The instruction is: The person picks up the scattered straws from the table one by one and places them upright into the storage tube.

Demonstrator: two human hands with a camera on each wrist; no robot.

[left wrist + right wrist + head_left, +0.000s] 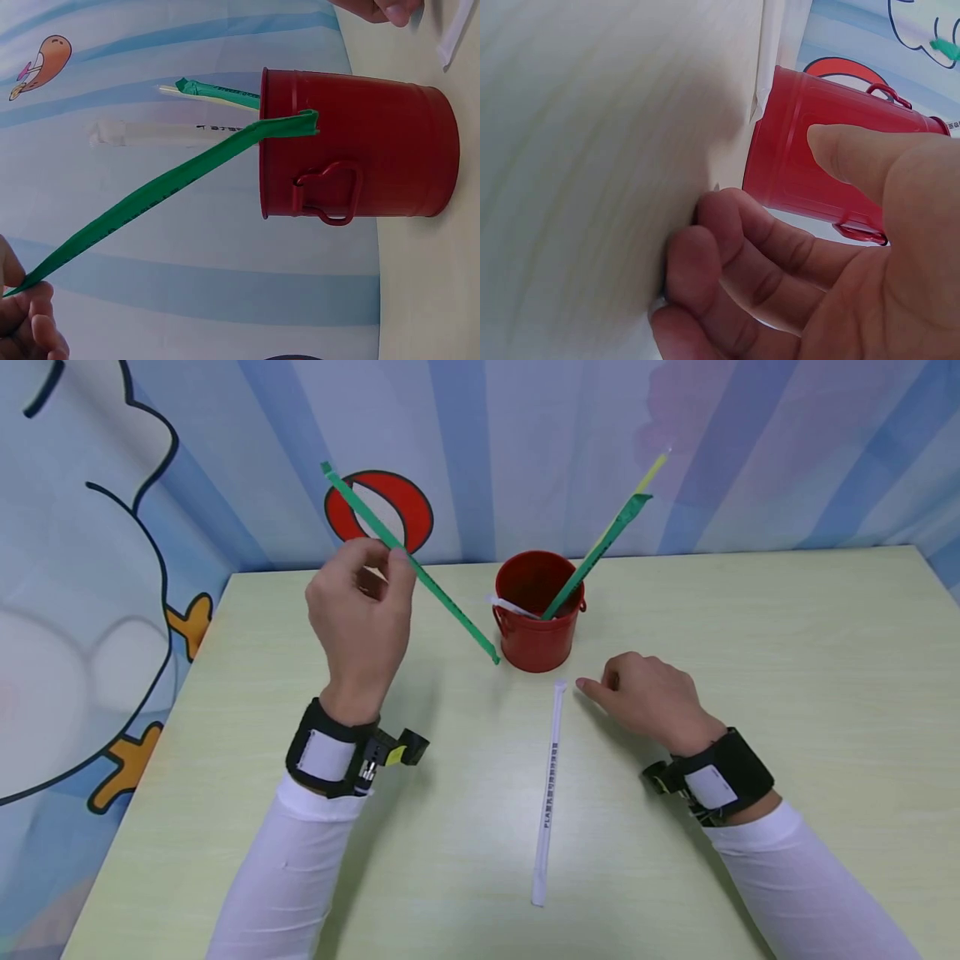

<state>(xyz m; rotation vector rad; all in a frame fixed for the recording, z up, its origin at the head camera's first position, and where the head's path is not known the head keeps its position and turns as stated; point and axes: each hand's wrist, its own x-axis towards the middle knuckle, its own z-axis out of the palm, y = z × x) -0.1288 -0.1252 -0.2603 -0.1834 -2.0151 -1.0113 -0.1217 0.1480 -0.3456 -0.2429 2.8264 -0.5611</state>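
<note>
My left hand (363,610) pinches a green paper-wrapped straw (453,607) between thumb and fingers, holding it slanted in the air. The straw's lower end appears in front of the small red bucket (536,645) in the left wrist view. Inside the bucket lean another green wrapped straw (603,545), a thin yellow stick-like piece (651,472) and a white wrapped straw (169,135). My right hand (651,700) holds nothing; its fingers (694,262) curl loosely by the tabletop. A white wrapped straw with dark printing (551,793) lies on the table left of that hand.
The pale wooden table (825,693) ends at a blue striped cartoon backdrop (517,460). The bucket stands near the table's back edge, with small handle loops (330,193) on its sides. A camera strap (330,750) is on each wrist.
</note>
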